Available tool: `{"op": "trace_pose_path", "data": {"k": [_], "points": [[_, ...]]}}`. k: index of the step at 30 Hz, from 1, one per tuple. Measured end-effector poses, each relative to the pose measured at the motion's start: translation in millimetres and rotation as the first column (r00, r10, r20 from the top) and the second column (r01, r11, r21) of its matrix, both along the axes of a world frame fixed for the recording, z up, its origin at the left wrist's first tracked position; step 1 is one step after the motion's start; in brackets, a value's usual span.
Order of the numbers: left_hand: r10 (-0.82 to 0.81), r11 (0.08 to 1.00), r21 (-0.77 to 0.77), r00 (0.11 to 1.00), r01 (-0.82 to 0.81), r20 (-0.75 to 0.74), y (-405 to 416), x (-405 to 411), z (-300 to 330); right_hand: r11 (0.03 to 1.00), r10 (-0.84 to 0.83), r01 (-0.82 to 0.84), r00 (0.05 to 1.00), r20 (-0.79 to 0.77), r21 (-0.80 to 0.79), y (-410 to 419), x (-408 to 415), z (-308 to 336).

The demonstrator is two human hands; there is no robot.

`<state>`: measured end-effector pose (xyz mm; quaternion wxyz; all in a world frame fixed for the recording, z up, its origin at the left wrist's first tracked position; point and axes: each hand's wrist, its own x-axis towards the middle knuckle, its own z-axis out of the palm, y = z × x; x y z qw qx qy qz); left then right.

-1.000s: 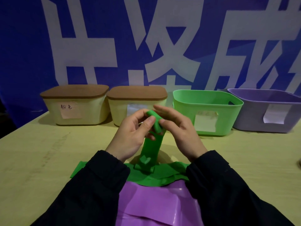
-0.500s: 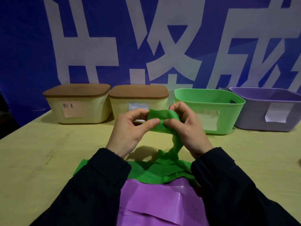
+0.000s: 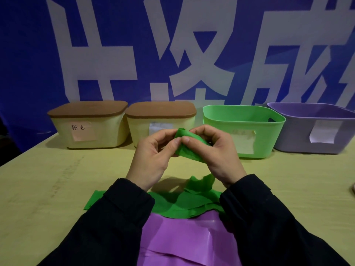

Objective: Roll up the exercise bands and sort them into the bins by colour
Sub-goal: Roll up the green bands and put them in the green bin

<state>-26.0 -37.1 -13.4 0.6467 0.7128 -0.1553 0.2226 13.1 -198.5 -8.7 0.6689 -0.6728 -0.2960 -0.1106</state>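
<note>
four bins (image 3: 244,120), two bands (image 3: 189,204), two hands (image 3: 153,160)

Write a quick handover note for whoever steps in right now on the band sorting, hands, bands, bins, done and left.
Left hand and right hand both pinch the started roll of the green band, held above the table.
The band's loose tail lies in folds near the sleeves, on top of the purple band, which lies flat and unrolled.
Green bin and purple bin stand open at the back right; two lidded bins stand at the back left.
Done: green roll begun.
Left: finish the roll, bin it, then roll and bin purple.
</note>
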Motion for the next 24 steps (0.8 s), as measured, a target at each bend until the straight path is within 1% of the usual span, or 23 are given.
{"op": "trace_pose_path", "data": {"k": [2, 5, 8, 11, 14, 16, 19, 22, 24], "points": [[0.009, 1.0, 0.017, 1.0, -0.009, 0.007, -1.8, 1.3, -2.7, 0.999, -0.049, 0.049, 0.999, 0.001, 0.016, 1.9, 0.9, -0.7], [0.022, 1.0, 0.002, 0.999, -0.022, 0.027, -3.4, 0.9, -2.7, 0.996, -0.076, 0.077, 0.997, -0.016, 0.043, 3.5, -0.6, -0.4], [0.0, 1.0, -0.026, 1.0, 0.0, 0.026, -3.9, -0.1, -0.5, 0.997, -0.054, 0.054, 0.998, -0.011, 0.05, 3.1, -5.1, 3.4], [-0.03, 0.995, -0.091, 0.999, 0.031, 0.016, -4.9, 0.0, 0.5, 0.998, -0.008, 0.009, 1.0, -0.017, 0.063, 2.4, -8.8, 6.5], [-0.035, 0.998, -0.046, 0.999, 0.036, 0.019, -4.7, -0.8, -0.6, 0.997, 0.05, -0.048, 0.998, -0.034, 0.056, 3.2, -9.5, 6.6], [-0.038, 0.999, -0.014, 0.999, 0.039, 0.019, -3.6, -1.0, -2.2, 0.997, 0.061, -0.058, 0.997, -0.047, 0.057, 3.7, -9.3, 5.7], [-0.019, 1.0, -0.021, 0.999, 0.02, 0.029, -1.7, -1.2, -1.1, 0.993, 0.091, -0.083, 0.992, -0.091, 0.081, 1.5, -9.6, 5.1], [-0.022, 0.996, -0.09, 1.0, 0.023, 0.011, -1.0, -0.7, 0.8, 0.996, 0.088, -0.086, 0.993, -0.074, 0.037, -1.5, -7.0, 5.8], [-0.008, 0.996, -0.091, 1.0, 0.01, 0.018, -2.4, -0.2, 0.5, 0.999, 0.043, -0.042, 0.997, -0.063, 0.013, -1.1, -5.8, 5.4]]}}
